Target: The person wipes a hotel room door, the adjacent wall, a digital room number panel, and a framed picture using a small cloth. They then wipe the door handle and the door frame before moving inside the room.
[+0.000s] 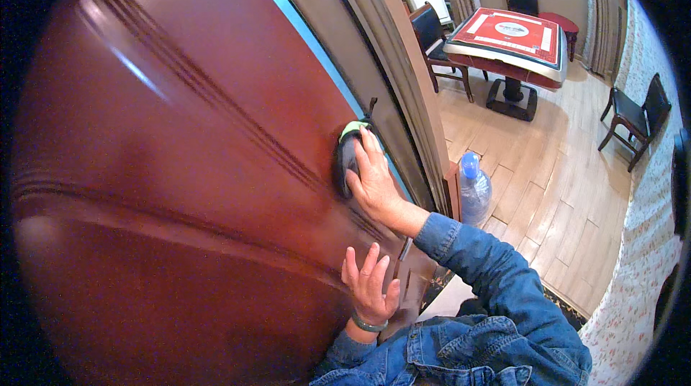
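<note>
A glossy dark red door panel (243, 89) with moulded grooves fills the left of the view. My right hand (372, 175) presses a dark cleaning brush or pad (346, 162) against the panel near its right edge. The pad has a light green part at its top and a small dark loop beyond it. My left hand (372, 286), with a bracelet (369, 323) on the wrist, is below my right hand, fingers spread and holding nothing. Whether it touches the panel I cannot tell. Both sleeves are blue denim.
Right of the panel runs a brown door frame (372, 51). A large clear plastic bottle (475, 192) with a blue cap stands beside it. Beyond are a red-topped mahjong table (505, 35), a black chair (440, 46), another chair (631, 116) and a floral curtain (648, 213).
</note>
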`<control>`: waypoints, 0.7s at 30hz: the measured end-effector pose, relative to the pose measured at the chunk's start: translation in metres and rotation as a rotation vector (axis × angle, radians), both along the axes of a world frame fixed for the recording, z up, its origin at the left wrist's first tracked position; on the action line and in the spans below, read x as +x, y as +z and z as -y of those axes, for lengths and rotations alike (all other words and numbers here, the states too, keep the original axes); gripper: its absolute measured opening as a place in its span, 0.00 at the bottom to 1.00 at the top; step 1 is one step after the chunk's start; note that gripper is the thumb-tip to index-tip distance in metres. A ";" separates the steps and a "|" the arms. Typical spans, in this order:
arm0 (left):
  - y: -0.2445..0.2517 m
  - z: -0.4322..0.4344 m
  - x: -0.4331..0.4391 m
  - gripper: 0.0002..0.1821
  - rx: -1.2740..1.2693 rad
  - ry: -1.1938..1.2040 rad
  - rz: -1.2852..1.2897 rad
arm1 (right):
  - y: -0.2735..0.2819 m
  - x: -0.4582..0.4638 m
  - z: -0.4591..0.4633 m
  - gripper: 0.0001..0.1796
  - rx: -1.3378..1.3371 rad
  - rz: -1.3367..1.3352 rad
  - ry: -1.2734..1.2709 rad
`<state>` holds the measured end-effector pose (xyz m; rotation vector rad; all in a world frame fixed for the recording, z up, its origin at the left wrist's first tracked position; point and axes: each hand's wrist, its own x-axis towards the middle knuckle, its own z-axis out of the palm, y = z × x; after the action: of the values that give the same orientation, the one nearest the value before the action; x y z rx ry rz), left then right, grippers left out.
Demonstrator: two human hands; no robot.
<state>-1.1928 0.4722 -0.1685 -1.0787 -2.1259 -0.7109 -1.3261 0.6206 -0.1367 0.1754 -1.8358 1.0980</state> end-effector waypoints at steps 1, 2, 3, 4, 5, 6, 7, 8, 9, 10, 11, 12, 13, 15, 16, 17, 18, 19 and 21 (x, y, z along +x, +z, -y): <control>0.000 -0.005 -0.003 0.22 0.007 0.000 -0.007 | 0.001 -0.001 -0.002 0.32 0.011 0.010 0.010; 0.000 -0.010 -0.008 0.22 0.007 0.026 -0.007 | 0.006 -0.005 -0.006 0.32 0.038 -0.046 0.000; 0.000 -0.016 -0.013 0.22 0.002 0.053 -0.010 | 0.011 -0.009 -0.009 0.32 0.037 -0.048 0.018; 0.001 -0.022 -0.015 0.22 0.006 0.081 -0.008 | 0.019 -0.014 -0.014 0.32 0.057 -0.084 0.019; 0.000 -0.030 -0.018 0.22 0.025 0.111 -0.006 | 0.026 -0.019 -0.019 0.33 0.062 -0.106 0.048; 0.001 -0.038 -0.019 0.22 0.017 0.135 0.002 | 0.035 -0.026 -0.025 0.33 0.070 -0.157 0.073; 0.001 -0.046 -0.022 0.22 0.020 0.161 0.010 | 0.043 -0.032 -0.031 0.34 0.076 -0.184 0.101; 0.003 -0.053 -0.024 0.22 0.023 0.188 0.015 | 0.048 -0.035 -0.036 0.34 0.052 -0.174 0.165; 0.004 -0.060 -0.026 0.22 0.027 0.221 0.027 | 0.051 -0.040 -0.041 0.34 0.033 -0.148 0.225; 0.005 -0.066 -0.029 0.22 0.025 0.239 0.010 | 0.051 -0.046 -0.045 0.34 0.035 -0.151 0.267; 0.006 -0.072 -0.033 0.22 0.026 0.262 0.002 | 0.047 -0.050 -0.048 0.33 -0.014 -0.119 0.329; 0.007 -0.077 -0.036 0.22 0.035 0.290 0.008 | 0.038 -0.052 -0.052 0.33 -0.041 -0.113 0.375; 0.007 -0.082 -0.040 0.22 0.022 0.315 0.001 | 0.024 -0.053 -0.055 0.32 -0.054 -0.104 0.413; 0.007 -0.088 -0.044 0.23 0.016 0.379 0.031 | -0.017 -0.048 -0.061 0.30 -0.090 0.091 0.493; 0.006 -0.091 -0.046 0.23 0.002 0.403 0.022 | -0.040 -0.044 -0.064 0.29 -0.096 0.166 0.526; 0.005 -0.094 -0.047 0.23 -0.010 0.425 0.035 | -0.064 -0.035 -0.066 0.28 -0.116 0.203 0.517; 0.005 -0.095 -0.048 0.22 -0.018 0.444 0.047 | -0.081 -0.032 -0.068 0.25 -0.216 0.392 0.555; 0.004 -0.096 -0.047 0.22 -0.023 0.467 0.066 | -0.096 -0.029 -0.074 0.22 -0.152 0.451 0.591; 0.003 -0.099 -0.048 0.22 -0.033 0.486 0.079 | -0.106 -0.033 -0.079 0.19 -0.081 0.610 0.616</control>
<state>-1.2409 0.5709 -0.1655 -0.5165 -2.3459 -0.4892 -1.3590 0.6992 -0.2429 0.4128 -2.3447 1.7971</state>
